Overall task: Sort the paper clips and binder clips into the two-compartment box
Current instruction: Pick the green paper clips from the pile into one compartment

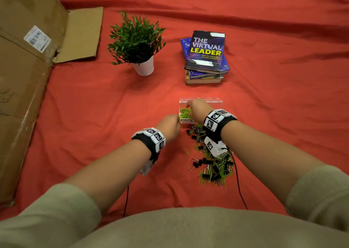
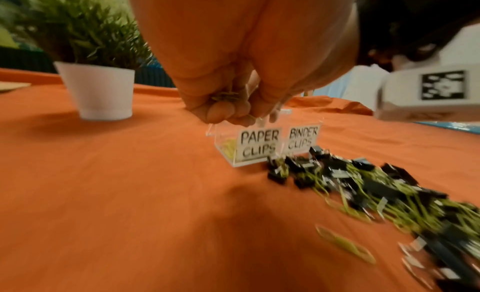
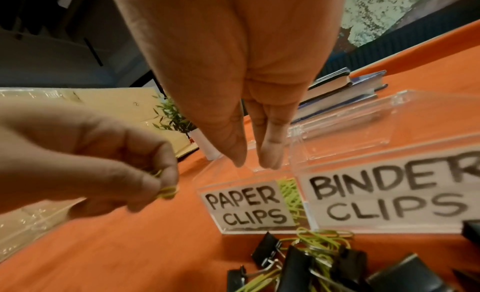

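A clear two-compartment box (image 1: 217, 101) stands on the red cloth with its lid (image 3: 389, 115) up, labelled PAPER CLIPS (image 3: 246, 210) and BINDER CLIPS (image 3: 389, 196). Green paper clips (image 3: 291, 193) lie in the left compartment. My right hand (image 3: 255, 159) hovers over that compartment, fingers straight and pointing down, holding nothing. My left hand (image 3: 161, 185) is just left of the box's front corner and pinches a few green paper clips (image 2: 226, 96) in its curled fingers. A mixed pile of black binder clips and green paper clips (image 1: 213, 164) lies in front of the box, under my right wrist.
A potted plant (image 1: 136, 41) stands at the back left of centre and a stack of books (image 1: 205, 55) behind the box. A big cardboard box (image 1: 22, 77) fills the left side. Two black cables (image 1: 238, 181) run from my wrists toward my body.
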